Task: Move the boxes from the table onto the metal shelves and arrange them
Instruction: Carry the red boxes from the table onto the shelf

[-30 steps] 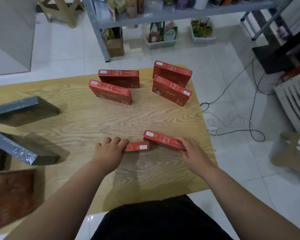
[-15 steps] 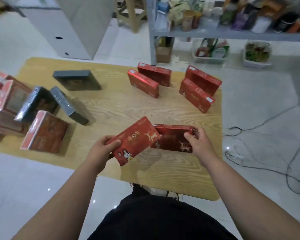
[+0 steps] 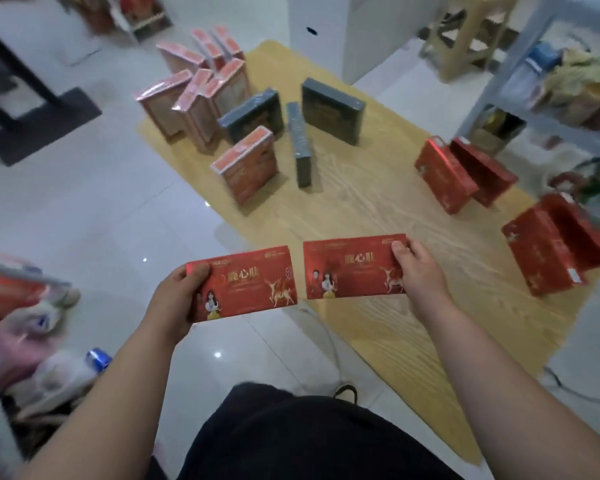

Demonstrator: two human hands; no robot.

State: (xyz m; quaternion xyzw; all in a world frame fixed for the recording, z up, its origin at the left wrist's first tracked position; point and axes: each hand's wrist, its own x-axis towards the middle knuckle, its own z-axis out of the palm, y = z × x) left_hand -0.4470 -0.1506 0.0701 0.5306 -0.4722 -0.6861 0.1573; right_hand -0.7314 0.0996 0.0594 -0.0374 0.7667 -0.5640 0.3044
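1. The left hand is clamped on the left end of a flat red box, thumb on top.
2. The right hand is clamped on the right end of a second red box, just like the first.
3. Both boxes are up in the air, side by side, with a small gap between them. The left one hangs over the white floor. The right one hangs over the near edge of the table.
4. Each held box is long and thin. Its shiny red front shows gold letters, a gold deer and a small picture of a person.
5. Four more red boxes stand on edge on the right side of the table, in two pairs: one pair farther away and one pair nearer.
6. Three dark grey boxes stand in the middle of the table. One of them is turned so only its thin side shows.
7. A bunch of pink-topped boxes in shiny wrap stands at the far left end, and one more stands alone, closer.
8. The metal shelf is at the right, behind the table. It has things on it, but they are too blurry to name.
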